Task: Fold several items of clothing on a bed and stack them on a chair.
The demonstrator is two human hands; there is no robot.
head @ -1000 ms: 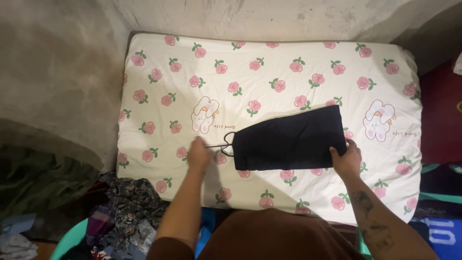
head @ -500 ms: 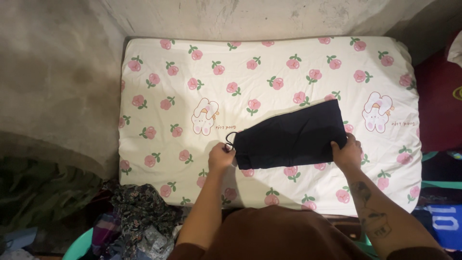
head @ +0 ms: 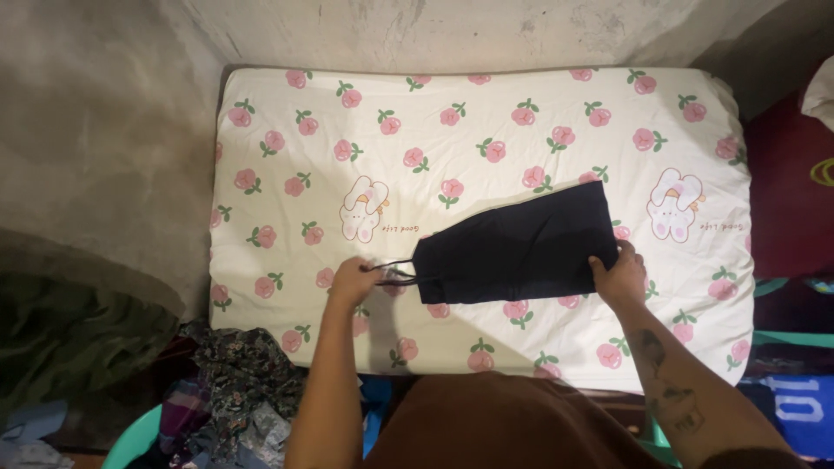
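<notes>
Left hand [head: 352, 282]: we are pinching the thin straps [head: 395, 271] | right hand [head: 621, 276]: fingers clamping the dark folded garment [head: 517, 247] | lying on a flowered mattress [head: 347, 113], concrete walls [head: 104, 130]

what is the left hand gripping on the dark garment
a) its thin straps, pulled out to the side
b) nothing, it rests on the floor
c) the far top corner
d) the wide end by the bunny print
a: the left hand pinches the thin straps drawn out from the dark garment, while the right hand holds the opposite end.

One dark garment [head: 519, 246], two hands [head: 352, 282]
</notes>
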